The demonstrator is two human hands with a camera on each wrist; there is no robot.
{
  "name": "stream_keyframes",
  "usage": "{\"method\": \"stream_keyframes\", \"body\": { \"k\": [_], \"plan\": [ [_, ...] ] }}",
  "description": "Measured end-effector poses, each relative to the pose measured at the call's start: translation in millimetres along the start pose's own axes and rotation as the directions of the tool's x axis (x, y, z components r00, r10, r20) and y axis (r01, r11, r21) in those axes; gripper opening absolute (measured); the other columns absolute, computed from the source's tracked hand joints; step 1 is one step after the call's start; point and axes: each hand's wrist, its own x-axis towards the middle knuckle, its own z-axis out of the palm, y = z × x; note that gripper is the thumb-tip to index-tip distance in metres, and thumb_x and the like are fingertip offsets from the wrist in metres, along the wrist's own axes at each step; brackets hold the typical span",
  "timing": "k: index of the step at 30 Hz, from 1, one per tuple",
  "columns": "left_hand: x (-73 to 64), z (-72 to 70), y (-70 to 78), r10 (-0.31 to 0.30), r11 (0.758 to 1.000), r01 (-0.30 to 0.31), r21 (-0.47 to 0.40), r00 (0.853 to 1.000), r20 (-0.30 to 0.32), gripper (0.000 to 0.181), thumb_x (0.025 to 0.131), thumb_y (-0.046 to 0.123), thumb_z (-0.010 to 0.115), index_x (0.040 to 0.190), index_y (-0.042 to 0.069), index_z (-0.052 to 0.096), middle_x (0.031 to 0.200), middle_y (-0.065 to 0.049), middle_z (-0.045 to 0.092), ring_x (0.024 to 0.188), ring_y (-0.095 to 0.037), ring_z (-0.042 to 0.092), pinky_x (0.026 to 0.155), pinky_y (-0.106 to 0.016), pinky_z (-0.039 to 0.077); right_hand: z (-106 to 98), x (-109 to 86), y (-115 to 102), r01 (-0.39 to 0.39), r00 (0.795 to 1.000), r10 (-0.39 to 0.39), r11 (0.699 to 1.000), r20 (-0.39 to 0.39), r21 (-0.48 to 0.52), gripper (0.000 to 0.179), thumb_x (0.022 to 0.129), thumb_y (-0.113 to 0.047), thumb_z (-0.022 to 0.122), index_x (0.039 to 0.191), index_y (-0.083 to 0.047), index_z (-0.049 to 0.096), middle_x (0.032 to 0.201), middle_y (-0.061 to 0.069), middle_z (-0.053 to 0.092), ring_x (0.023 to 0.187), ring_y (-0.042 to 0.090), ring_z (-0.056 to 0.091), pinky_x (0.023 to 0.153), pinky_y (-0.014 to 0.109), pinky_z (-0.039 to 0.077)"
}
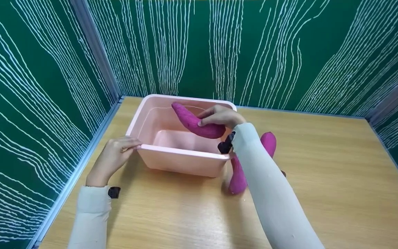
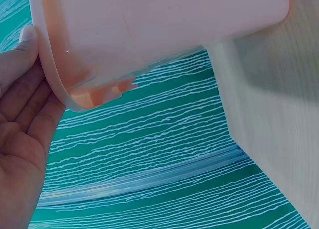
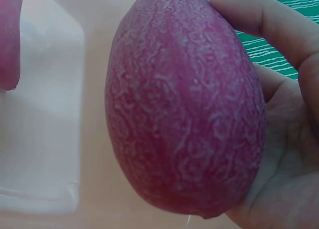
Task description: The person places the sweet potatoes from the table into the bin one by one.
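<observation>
A pink plastic bin (image 1: 181, 164) stands on the table, its mouth facing up. My left hand (image 1: 117, 152) pinches the rim at its front left corner; in the left wrist view the thumb and fingers (image 2: 37, 102) lie on either side of that rim. Over the bin's opening, my right hand (image 1: 221, 116) grips a purple sweet potato (image 1: 193, 122), which is tilted with its narrow end up to the left. Close up, the sweet potato (image 3: 184, 109) shows wrinkled skin, with fingers along its right side. Part of the bin's inside is hidden behind the sweet potato and hand.
Right of the bin lie two more sweet potatoes, one nearer (image 1: 237, 178) and one farther back (image 1: 269, 142), partly covered by the right sleeve (image 1: 271, 186). A small brown thing peeks out beside the sleeve. Green walls (image 1: 195, 52) with white lines surround the wooden table (image 1: 330, 166).
</observation>
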Motion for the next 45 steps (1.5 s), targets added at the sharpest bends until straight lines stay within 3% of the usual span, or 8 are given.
{"method": "stream_keyframes", "body": {
  "k": [7, 11, 17, 25, 45],
  "plan": [
    [0.0, 2.0, -4.4, 0.08, 0.997, -0.08, 0.002, 0.996, -0.037, 0.02, 0.082, 0.002, 0.072, 0.102, 0.006, 0.076, 0.106, -0.014, 0.073, 0.107, -0.03, 0.067, 0.095, -0.043, 0.054, 1.1, 2.7, 3.0, 0.038, 0.999, -0.038, 0.999, 0.023, -0.013, 0.046, 0.083, -0.027, 0.074, 0.128, -0.018, 0.064, 0.125, 0.006, 0.062, 0.095, 0.017, 0.059, 0.074, 0.02, 0.056],
    [-0.7, 1.7, -4.0, 0.075, 0.997, -0.075, 0.004, 0.997, -0.036, 0.02, 0.083, 0.002, 0.072, 0.102, 0.006, 0.076, 0.106, -0.014, 0.073, 0.107, -0.031, 0.067, 0.094, -0.043, 0.054, 1.6, 3.2, 3.0, 0.036, 0.999, -0.036, 0.998, -0.004, 0.047, 0.044, 0.086, -0.019, 0.072, 0.128, -0.014, 0.063, 0.125, 0.008, 0.063, 0.102, 0.022, 0.061, 0.088, 0.028, 0.056],
    [-0.4, 1.4, -2.4, 0.048, 0.999, -0.048, 0.007, 0.999, -0.025, 0.021, 0.083, 0.003, 0.072, 0.104, 0.007, 0.075, 0.108, -0.012, 0.073, 0.109, -0.032, 0.066, 0.093, -0.044, 0.054, 0.6, 1.6, 0.0, 0.048, 0.998, -0.044, 0.994, -0.042, 0.102, 0.043, 0.088, -0.014, 0.069, 0.13, -0.01, 0.061, 0.128, 0.01, 0.063, 0.117, 0.025, 0.06, 0.108, 0.044, 0.046],
    [0.4, 1.7, -0.9, 0.039, 0.999, -0.039, 0.004, 0.999, -0.016, 0.022, 0.084, 0.005, 0.071, 0.105, 0.008, 0.075, 0.11, -0.012, 0.072, 0.11, -0.032, 0.065, 0.094, -0.045, 0.053, 1.3, -1.8, -0.2, 0.037, 0.998, -0.032, 0.996, -0.057, 0.076, 0.039, 0.087, -0.022, 0.072, 0.125, -0.017, 0.065, 0.126, 0.004, 0.065, 0.116, 0.022, 0.059, 0.103, 0.041, 0.049],
    [0.3, 1.7, 0.6, 0.01, 1.0, -0.009, 0.017, 1.0, -0.004, 0.022, 0.085, 0.006, 0.071, 0.107, 0.009, 0.075, 0.112, -0.012, 0.072, 0.112, -0.032, 0.065, 0.095, -0.045, 0.053, -0.1, -4.5, -1.8, 0.015, 0.997, -0.007, 0.994, -0.077, 0.106, 0.039, 0.085, -0.026, 0.073, 0.123, -0.018, 0.066, 0.124, 0.002, 0.065, 0.113, 0.022, 0.06, 0.105, 0.043, 0.048]
  ]
}}
